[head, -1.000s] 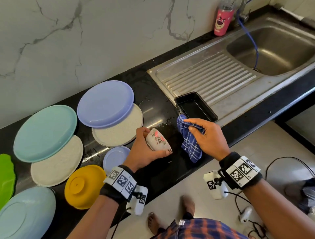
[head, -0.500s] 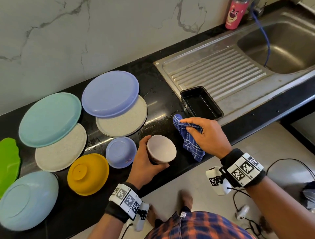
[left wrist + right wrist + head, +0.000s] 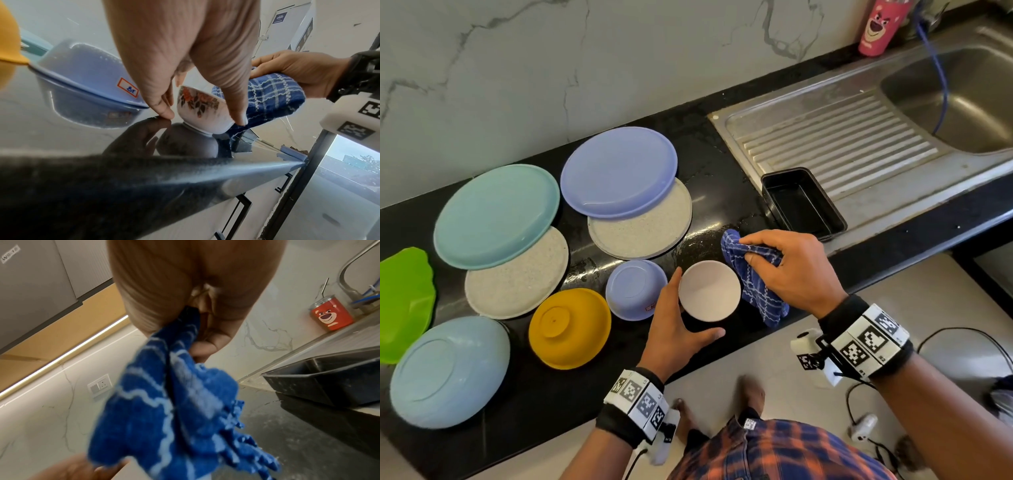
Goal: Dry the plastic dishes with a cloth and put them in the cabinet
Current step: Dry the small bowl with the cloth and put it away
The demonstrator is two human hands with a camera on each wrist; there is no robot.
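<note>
A small white bowl with a flower print stands mouth up with its foot on the black counter, near the front edge. My left hand cups it, fingers on its left side and thumb round the near side. One fingertip touches the counter beside the bowl. My right hand grips a bunched blue checked cloth just right of the bowl, and the cloth hangs down to the counter against the bowl's right side.
Upside-down dishes lie to the left: a lavender bowl, yellow bowl, pale blue bowl, green dish, teal plate, lavender plate, two speckled plates. A black tray sits on the drainboard; sink at right.
My left hand turned the white bowl from its side to mouth up and lowered it onto the counter. The right hand kept the cloth beside it.
</note>
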